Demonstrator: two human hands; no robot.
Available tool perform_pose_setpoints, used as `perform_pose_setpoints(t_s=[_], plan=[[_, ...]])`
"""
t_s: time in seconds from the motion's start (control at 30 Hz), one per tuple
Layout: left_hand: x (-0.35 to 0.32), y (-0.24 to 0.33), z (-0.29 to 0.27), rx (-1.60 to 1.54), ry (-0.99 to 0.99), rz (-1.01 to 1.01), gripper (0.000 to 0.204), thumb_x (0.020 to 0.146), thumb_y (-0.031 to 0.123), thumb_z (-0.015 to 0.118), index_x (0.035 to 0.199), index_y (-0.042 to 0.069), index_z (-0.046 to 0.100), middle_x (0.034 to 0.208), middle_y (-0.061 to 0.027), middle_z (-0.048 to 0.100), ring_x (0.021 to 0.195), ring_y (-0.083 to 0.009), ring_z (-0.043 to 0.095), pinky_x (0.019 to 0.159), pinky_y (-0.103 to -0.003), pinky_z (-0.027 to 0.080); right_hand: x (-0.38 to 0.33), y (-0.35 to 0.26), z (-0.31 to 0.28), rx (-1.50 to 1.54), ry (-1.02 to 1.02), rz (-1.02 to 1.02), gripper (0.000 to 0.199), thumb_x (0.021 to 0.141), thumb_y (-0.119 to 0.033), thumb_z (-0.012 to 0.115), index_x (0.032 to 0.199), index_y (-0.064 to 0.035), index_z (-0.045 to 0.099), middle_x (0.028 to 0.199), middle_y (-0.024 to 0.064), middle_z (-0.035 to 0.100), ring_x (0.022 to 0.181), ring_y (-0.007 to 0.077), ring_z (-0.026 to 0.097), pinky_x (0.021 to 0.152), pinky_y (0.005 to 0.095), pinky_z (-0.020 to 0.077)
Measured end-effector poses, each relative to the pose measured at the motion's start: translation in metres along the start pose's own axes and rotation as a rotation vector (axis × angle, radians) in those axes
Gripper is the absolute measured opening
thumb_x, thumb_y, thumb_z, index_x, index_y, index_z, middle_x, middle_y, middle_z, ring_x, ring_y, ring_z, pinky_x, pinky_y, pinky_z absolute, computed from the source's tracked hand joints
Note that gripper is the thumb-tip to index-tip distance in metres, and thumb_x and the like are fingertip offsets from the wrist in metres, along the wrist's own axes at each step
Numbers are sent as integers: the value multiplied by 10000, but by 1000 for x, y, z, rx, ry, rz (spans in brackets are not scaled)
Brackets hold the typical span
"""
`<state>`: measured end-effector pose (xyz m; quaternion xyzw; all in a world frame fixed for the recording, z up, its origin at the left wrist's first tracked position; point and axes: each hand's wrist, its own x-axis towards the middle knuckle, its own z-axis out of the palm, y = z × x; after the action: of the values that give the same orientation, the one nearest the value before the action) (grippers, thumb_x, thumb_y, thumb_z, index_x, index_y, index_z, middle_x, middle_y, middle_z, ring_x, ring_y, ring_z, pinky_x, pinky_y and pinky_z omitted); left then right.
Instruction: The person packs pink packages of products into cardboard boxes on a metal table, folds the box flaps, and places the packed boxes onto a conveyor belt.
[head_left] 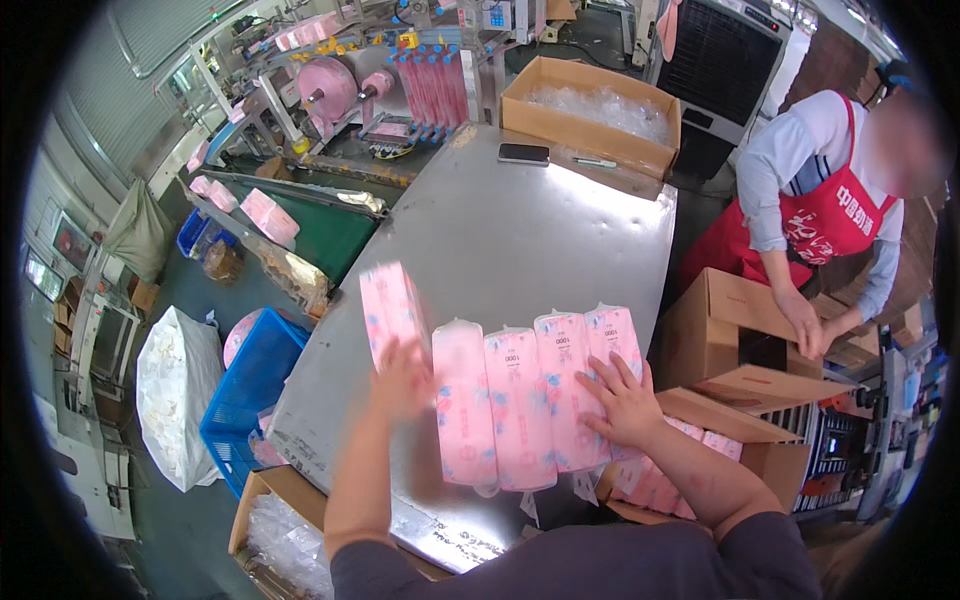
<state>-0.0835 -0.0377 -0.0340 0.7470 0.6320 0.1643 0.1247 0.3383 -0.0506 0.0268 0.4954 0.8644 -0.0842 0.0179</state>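
Observation:
Four pink tissue packs with blue and red floral print stand side by side in a row on the metal table (pixel 450 240): the leftmost (pixel 463 405), a second (pixel 521 410), a third (pixel 566 400) and the rightmost (pixel 612 335). My right hand (pixel 622 405) lies with spread fingers over the two packs at the right end. Left of the row, another pink tissue pack (pixel 392 305) sits at a slant, apart from the others at its far end. My left hand (pixel 403 378) is at that pack's near end, smeared by motion, so its grip is unclear.
A green conveyor (pixel 330 235) carries more packs (pixel 268 217) at the left. Blue crate (pixel 250 390) and white sack (pixel 180 395) stand beside the table. A carton of clear film (pixel 600 100) and a phone (pixel 523 154) lie far. A co-worker (pixel 800 200) handles a carton (pixel 730 335) at right.

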Motion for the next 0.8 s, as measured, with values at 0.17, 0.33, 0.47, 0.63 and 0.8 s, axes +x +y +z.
perform_pose_setpoints(t_s=[0.17, 0.33, 0.47, 0.63, 0.8], plan=[[-109, 110, -26, 37, -46, -111, 466, 811, 509, 697, 947, 63, 691, 1479, -97, 425, 1409, -410, 302, 1022, -751, 226, -7, 2, -1, 4, -15, -83, 692, 891, -611, 501, 1503, -316, 369, 1592, 18, 282, 1480, 302, 211, 1122, 687, 128], [-138, 152, -17, 173, -14, -350, 763, 843, 512, 668, 1386, 16, 464, 1545, -177, 329, 1461, -400, 224, 1109, -695, 100, -17, 2, -2, -9, -69, -126, 685, 900, -622, 484, 1502, -315, 370, 1591, 12, 278, 1481, 292, 199, 1134, 673, 128], [-108, 164, 0, 176, -102, -113, 930, 877, 562, 603, 1510, -23, 252, 1575, -216, 259, 1476, -388, 197, 1175, -580, 103, -18, 4, 2, -9, -20, -156, 692, 897, -625, 489, 1502, -311, 372, 1587, 11, 282, 1476, 289, 208, 1136, 671, 131], [-104, 162, 7, 164, -88, -128, 970, 885, 599, 565, 1492, -84, 242, 1566, -267, 237, 1474, -400, 196, 1188, -517, 163, -19, 6, 4, 39, 26, -163, 662, 889, -595, 528, 1465, -282, 436, 1566, 20, 328, 1469, 296, 233, 1119, 689, 148], [-90, 155, 7, 139, -49, -125, 941, 874, 568, 603, 1476, -81, 284, 1558, -273, 247, 1468, -402, 209, 1187, -517, 172, -19, 4, 5, 41, 26, -160, 662, 885, -595, 534, 1458, -275, 447, 1563, 21, 335, 1471, 295, 230, 1114, 692, 155]])
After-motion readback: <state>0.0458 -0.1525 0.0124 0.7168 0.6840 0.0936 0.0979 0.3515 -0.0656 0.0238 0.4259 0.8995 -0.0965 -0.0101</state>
